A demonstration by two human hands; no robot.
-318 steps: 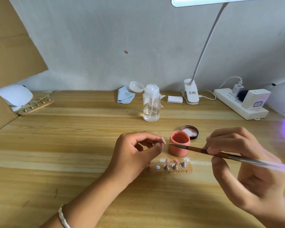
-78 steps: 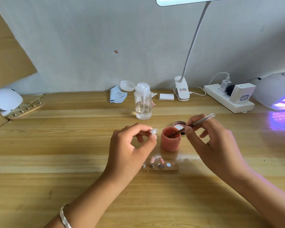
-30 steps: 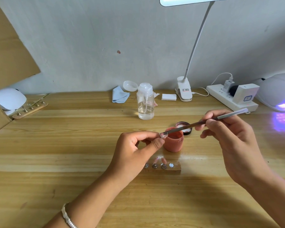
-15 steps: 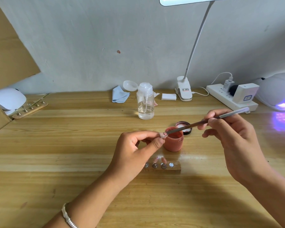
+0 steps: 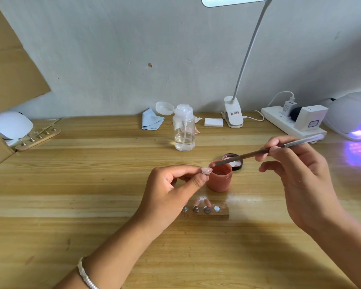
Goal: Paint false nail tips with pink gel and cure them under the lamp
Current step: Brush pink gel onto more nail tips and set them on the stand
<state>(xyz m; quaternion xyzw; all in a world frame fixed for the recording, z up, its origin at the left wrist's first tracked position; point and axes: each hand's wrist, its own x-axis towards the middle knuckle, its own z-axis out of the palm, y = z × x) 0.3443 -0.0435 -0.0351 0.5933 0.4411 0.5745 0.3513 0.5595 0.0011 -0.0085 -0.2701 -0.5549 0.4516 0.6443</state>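
Now — left hand (image 5: 169, 190) pinches nail tip (image 5: 206, 170) | right hand (image 5: 300, 176) grips brush (image 5: 250, 154) | bristles withdrawn over gel jar (image 5: 220, 181)

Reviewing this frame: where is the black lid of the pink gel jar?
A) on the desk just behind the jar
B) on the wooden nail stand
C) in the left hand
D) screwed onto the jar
A: the black lid lies on the desk just behind the open pink gel jar; the left hand pinches only a nail tip, the right hand grips the brush.

Left hand (image 5: 169, 190) pinches nail tip (image 5: 206, 170); right hand (image 5: 300, 178) holds brush (image 5: 248, 155) beside it.
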